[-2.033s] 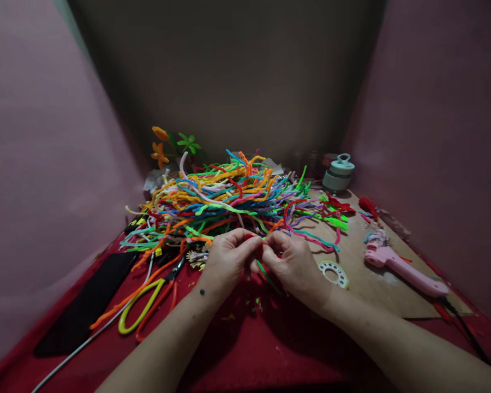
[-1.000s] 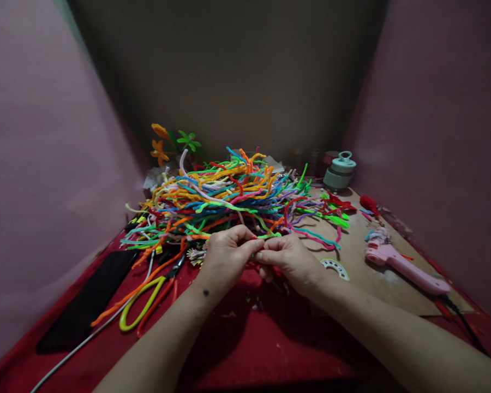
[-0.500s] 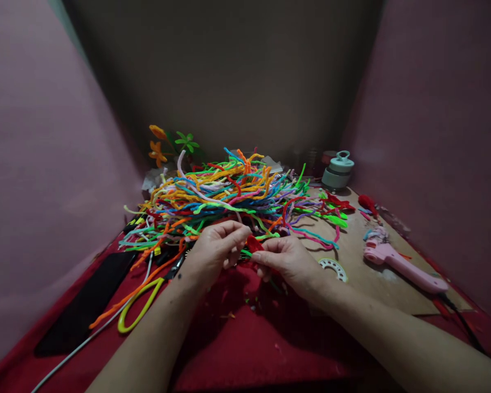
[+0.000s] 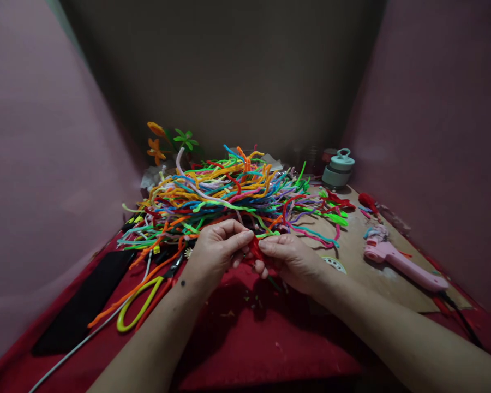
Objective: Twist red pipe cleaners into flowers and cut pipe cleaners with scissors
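Red fuzzy piece [image 4: 255, 249] between both hands [image 4: 216, 250] [image 4: 297, 257]

Head-worn view, forward and down.

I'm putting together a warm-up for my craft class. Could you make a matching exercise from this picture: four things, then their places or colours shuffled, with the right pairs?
Things
1. Scissors
2. Lidded jar
3. Corded tool
4. Red piece

Places or colours
A. Pink
B. Between the left hand and the right hand
C. Has a yellow handle loop
D. Mint green

Right pairs: 1-C, 2-D, 3-A, 4-B
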The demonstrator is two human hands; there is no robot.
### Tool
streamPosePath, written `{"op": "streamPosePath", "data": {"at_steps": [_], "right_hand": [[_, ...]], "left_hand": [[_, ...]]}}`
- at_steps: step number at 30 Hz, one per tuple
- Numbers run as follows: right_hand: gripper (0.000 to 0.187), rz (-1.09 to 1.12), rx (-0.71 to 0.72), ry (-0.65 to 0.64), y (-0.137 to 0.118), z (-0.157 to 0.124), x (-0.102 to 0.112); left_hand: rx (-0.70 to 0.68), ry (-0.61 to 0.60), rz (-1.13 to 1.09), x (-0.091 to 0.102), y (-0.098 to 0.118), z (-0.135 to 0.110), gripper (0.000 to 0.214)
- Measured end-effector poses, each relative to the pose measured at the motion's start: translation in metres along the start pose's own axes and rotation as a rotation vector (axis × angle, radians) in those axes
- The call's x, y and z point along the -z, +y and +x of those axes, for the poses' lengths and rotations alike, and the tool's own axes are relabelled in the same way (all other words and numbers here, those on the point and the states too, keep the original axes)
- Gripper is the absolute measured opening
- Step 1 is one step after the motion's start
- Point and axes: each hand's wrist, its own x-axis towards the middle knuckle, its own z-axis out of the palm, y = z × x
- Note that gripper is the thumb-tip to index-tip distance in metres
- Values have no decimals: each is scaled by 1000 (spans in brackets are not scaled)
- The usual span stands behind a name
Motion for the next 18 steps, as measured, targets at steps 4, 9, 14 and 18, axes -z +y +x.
{"op": "streamPosePath", "data": {"at_steps": [4, 9, 14, 18], "right_hand": [[24, 3, 2, 28, 2, 1, 0], [24, 35, -24, 42, -1, 1, -1], [20, 12, -51, 74, -4, -1, -2], [16, -18, -61, 66, -5, -2, -1]], "left_hand": [[-5, 62, 9, -5, 3, -3, 21], [6, 62, 10, -6, 3, -2, 22], [-14, 68, 43, -7, 2, -2, 21], [-12, 88, 63, -9, 2, -4, 21]]}}
